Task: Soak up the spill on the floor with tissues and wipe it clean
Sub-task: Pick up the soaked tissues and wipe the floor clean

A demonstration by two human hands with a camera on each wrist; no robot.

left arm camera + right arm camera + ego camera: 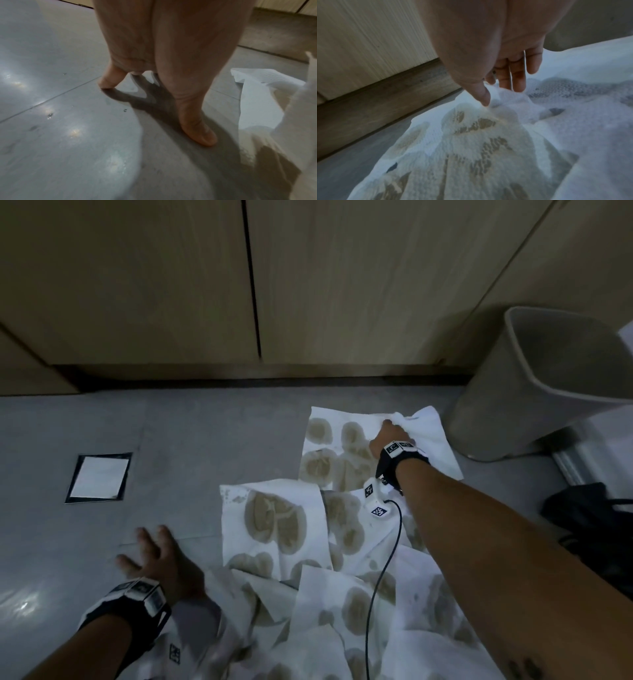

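Several white tissues with brown soaked patches lie spread on the grey floor (191, 440). My right hand (394, 433) reaches to the far tissue (342, 446) and pinches its far edge. In the right wrist view the thumb and fingers of that hand (501, 94) gather a raised fold of the stained tissue (471, 135). A second stained tissue (274, 522) lies nearer, and more overlap in a pile (342, 611) at the bottom. My left hand (154, 556) rests with spread fingers on the bare floor to the left; its fingertips (104, 83) touch the tile beside a tissue (260, 102).
A grey waste bin (534, 392) stands at the right by the wooden cabinets (171, 285). A square floor plate (99, 477) sits at the left. A black object (596, 529) lies at the right edge. A cable (383, 570) hangs from my right wrist. Small wet spots (49, 116) dot the tile.
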